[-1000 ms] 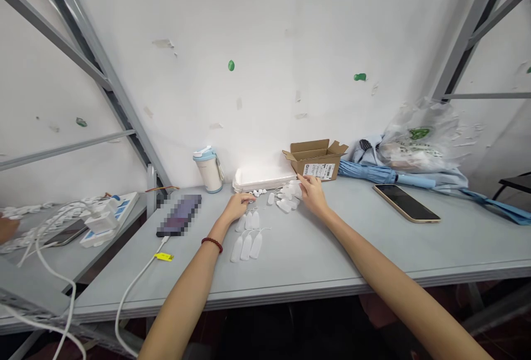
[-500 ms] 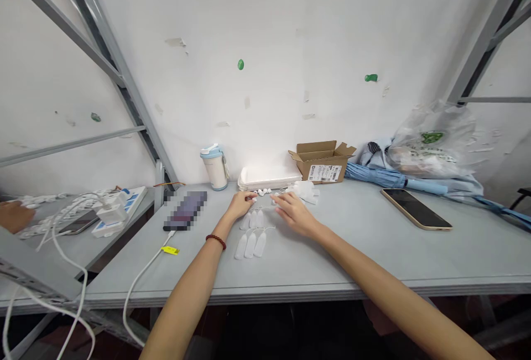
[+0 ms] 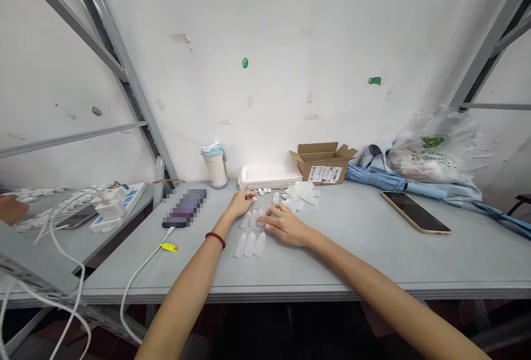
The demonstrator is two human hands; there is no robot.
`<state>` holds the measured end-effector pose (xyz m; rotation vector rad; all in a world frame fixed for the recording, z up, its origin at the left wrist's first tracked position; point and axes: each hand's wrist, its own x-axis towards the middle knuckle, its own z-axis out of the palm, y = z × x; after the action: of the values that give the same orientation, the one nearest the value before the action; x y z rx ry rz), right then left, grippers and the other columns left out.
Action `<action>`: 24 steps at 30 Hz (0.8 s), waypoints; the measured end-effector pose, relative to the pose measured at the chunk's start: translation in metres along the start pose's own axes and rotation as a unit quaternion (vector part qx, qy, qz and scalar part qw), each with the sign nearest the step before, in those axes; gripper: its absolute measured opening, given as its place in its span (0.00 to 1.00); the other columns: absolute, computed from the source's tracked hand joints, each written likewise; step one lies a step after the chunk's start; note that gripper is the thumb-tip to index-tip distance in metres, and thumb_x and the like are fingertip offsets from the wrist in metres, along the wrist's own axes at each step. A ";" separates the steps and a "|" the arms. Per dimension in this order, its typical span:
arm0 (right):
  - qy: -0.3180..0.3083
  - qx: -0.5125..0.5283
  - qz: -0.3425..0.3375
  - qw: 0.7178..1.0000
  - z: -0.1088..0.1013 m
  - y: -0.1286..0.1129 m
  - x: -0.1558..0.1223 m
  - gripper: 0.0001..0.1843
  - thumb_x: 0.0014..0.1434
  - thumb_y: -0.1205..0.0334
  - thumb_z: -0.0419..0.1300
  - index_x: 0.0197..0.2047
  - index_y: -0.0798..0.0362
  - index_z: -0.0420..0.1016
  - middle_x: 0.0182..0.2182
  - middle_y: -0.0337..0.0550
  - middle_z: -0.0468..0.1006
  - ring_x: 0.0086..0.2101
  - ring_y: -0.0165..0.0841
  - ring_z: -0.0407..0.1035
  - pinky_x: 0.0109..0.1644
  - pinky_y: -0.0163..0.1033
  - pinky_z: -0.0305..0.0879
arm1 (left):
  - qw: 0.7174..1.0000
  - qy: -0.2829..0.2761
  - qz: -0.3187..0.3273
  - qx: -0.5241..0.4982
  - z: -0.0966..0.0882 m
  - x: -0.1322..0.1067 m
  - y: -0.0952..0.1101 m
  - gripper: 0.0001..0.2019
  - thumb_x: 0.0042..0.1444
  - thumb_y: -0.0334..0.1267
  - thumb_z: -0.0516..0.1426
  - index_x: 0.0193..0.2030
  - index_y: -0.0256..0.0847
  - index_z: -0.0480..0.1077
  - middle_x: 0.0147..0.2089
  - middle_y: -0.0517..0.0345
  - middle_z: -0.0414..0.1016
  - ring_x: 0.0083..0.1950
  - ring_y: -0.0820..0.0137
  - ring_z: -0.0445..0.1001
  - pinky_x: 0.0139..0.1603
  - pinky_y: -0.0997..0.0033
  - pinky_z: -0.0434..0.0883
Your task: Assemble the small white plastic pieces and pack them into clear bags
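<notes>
Your right hand (image 3: 284, 224) had come away from the loose pile of white tags (image 3: 305, 191) and moved toward you, arriving at the right end of the rear row of tags (image 3: 245, 220). Its fingers were a little spread, their tips at the last tag there; whether they gripped it, I could not tell. Your left hand (image 3: 241, 203) had stayed where it was, just left of the small white pieces (image 3: 265, 191), with thumb and fingertips close together at something small and white. I could not tell whether that was pinched or only touched.

Nearer you on the grey table (image 3: 360, 222), the front row of tags (image 3: 249, 244) lay flat, three side by side. The pile lay beyond your right hand, in front of the cardboard box (image 3: 307, 171) and the white tray (image 3: 271, 175). A cup (image 3: 216, 169) stood upright left of the tray, and a phone (image 3: 415, 212) lay well to your right.
</notes>
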<state>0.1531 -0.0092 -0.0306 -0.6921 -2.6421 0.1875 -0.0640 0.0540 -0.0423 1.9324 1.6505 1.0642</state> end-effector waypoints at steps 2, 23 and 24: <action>-0.011 0.007 0.009 1.000 -0.001 0.000 0.000 0.23 0.67 0.54 0.39 0.57 0.44 0.68 0.41 0.47 0.69 0.42 0.38 0.56 0.51 0.48 0.56 | 1.000 0.002 0.003 -0.004 0.000 0.000 0.000 0.14 0.44 0.33 0.57 0.39 0.38 0.78 0.36 0.53 0.80 0.34 0.66 0.73 0.43 0.66 0.70; 0.165 -0.037 0.048 0.984 0.001 0.026 0.001 0.12 0.62 0.63 0.51 0.45 0.52 0.73 0.36 0.48 0.73 0.39 0.38 0.63 0.43 0.42 0.59 | 0.940 0.040 -0.090 -0.328 -0.005 -0.010 0.036 0.16 0.36 0.38 0.63 0.34 0.35 0.71 0.30 0.55 0.75 0.34 0.68 0.74 0.37 0.68 0.69; 0.188 -0.024 0.058 0.980 -0.001 0.027 0.001 0.11 0.62 0.63 0.51 0.44 0.52 0.73 0.35 0.48 0.74 0.38 0.38 0.64 0.43 0.42 0.59 | 0.931 0.037 -0.091 -0.353 -0.006 -0.011 0.038 0.15 0.36 0.38 0.64 0.33 0.35 0.70 0.28 0.56 0.74 0.33 0.70 0.73 0.37 0.68 0.69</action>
<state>0.1643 0.0147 -0.0357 -0.8103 -2.2533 0.0202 -0.0429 0.0337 -0.0146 1.2576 1.2036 1.4146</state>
